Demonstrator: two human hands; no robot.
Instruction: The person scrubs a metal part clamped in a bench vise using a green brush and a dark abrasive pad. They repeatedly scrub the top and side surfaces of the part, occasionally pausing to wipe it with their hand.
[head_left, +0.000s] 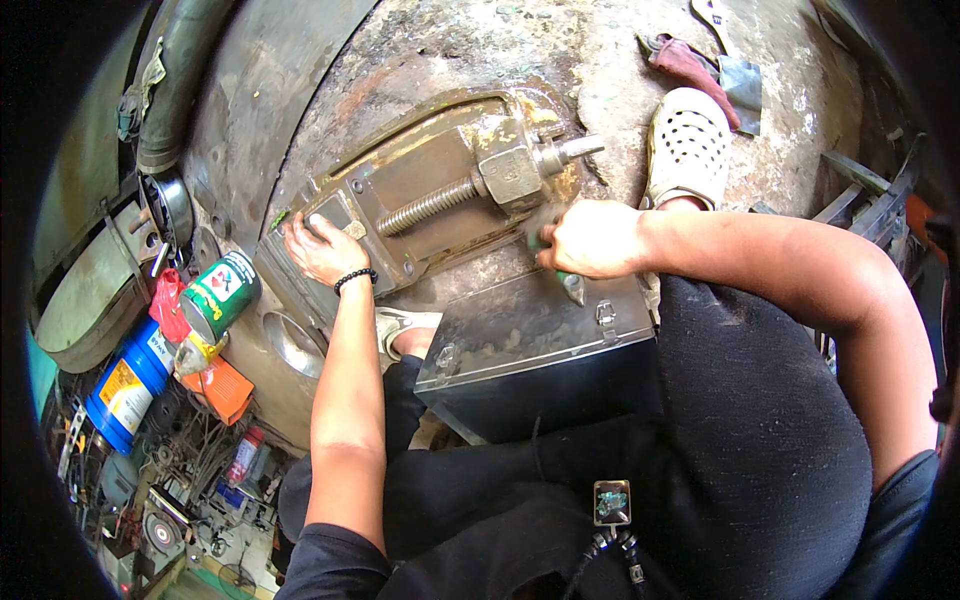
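I have the right hand [590, 238] curled tight around a small green tool [571, 286], its working end too blurred for me to name. Between nine and ten o'clock from that fist, just beside it, lies the big metal vise [430, 160]; the left hand [325, 250] is laid flat on its far end, fingers spread, gripping nothing. From that palm the threaded screw [435, 206] runs toward two o'clock, into a chunky block [512, 180]. I judge the vise very heavy and rigid, hardly fragile, but perhaps slippery where its brown film looks greasy; I'd take hold low on the frame at both ends, not by the screw. The tool should be light, best held round its handle. Farther out, near seven o'clock from the right hand, sits a dark box [530, 395]; between one and two, a white clog [690, 145], with a red cloth [690, 72] past it. Around eight o'clock from the left hand are a green can [220, 295] and a blue bucket [130, 385].
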